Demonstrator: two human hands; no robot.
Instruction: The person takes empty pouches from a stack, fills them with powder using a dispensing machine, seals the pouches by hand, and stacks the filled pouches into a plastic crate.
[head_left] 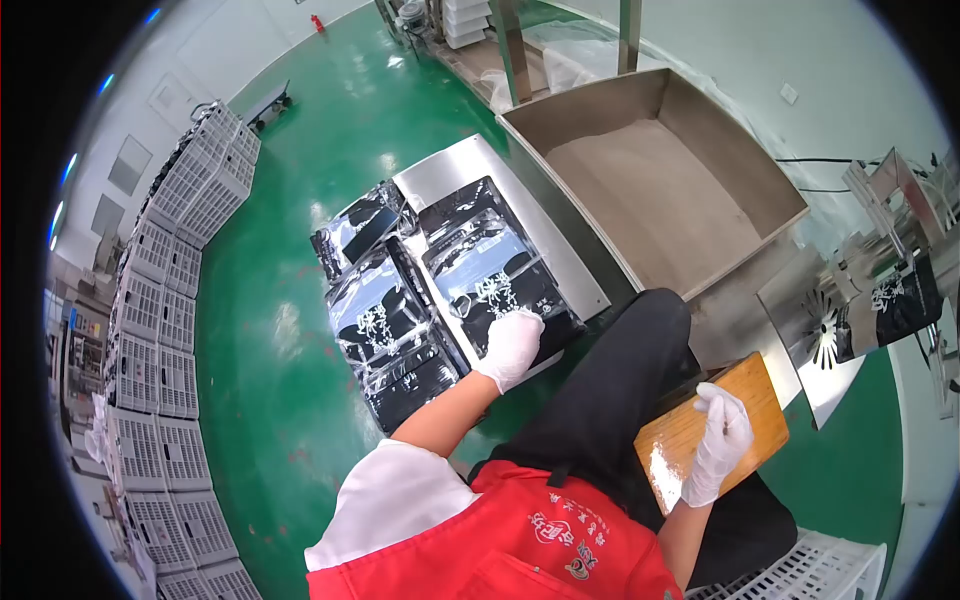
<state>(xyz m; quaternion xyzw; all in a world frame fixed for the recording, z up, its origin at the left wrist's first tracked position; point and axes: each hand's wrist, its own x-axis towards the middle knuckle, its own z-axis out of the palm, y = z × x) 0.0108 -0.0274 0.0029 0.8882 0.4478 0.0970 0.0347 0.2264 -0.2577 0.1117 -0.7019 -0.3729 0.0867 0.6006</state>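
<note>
My left hand (512, 347), in a white glove, is curled closed against the lower part of a glossy black printed bag (500, 262). Its fingertips are hidden, so I cannot tell what they grip. Beside that bag, more black bags (378, 310) lie in stacks with white lettering and pale blue patches. A dark flat slab like a phone (370, 235) rests on the far left bag. My right hand (720, 440), also gloved, is raised over a wooden board (662, 450) by my right leg. Its fingers are bent together, and nothing shows between them.
Under the bags is a metal surface (570, 265). A large metal bin (655, 90) with powdery-looking contents stands beyond my knee. At right, a machine (825, 330) bears a black bag (895, 300). White crates (150, 350) line the left; another crate (830, 570) is beneath me.
</note>
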